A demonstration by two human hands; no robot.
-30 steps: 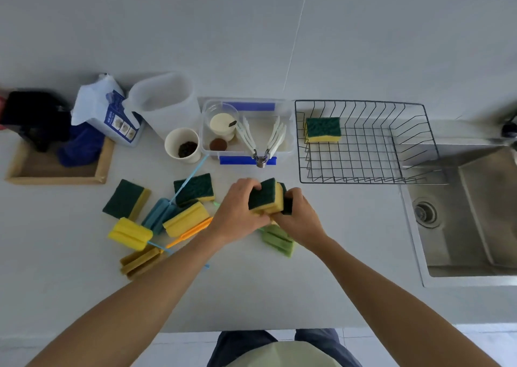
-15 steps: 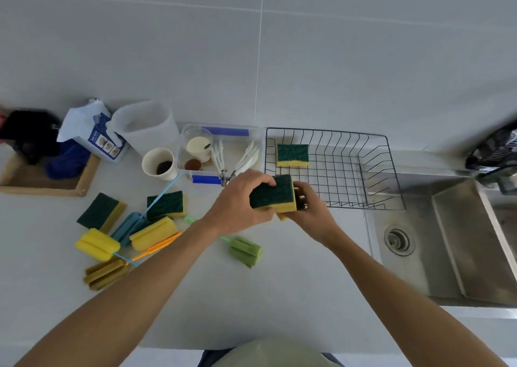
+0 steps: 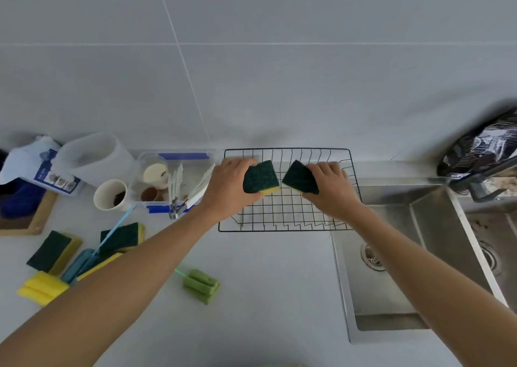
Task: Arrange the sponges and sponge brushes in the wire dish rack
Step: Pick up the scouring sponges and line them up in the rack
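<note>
Over the black wire dish rack (image 3: 285,221) both hands hold green-and-yellow sponges. My left hand (image 3: 228,189) grips one sponge (image 3: 260,177) above the rack's left part. My right hand (image 3: 331,189) grips a second sponge (image 3: 300,177) over the middle. The sponge seen earlier in the rack's back left corner is hidden behind my left hand. On the counter at left lie two more green sponges (image 3: 53,250) (image 3: 123,236), a yellow sponge brush (image 3: 42,287), a blue sponge brush (image 3: 84,263) and a green sponge brush (image 3: 201,285).
A steel sink (image 3: 419,255) lies right of the rack, with a tap (image 3: 481,182) at its back. Left of the rack stand a clear tub with tongs (image 3: 179,182), a paper cup (image 3: 110,194), a white jug (image 3: 92,157), a bag (image 3: 39,168) and a wooden tray (image 3: 28,221).
Both hands moved from the counter's middle up over the rack and drew apart, each now holding its own sponge. The view shifted right toward the sink.
</note>
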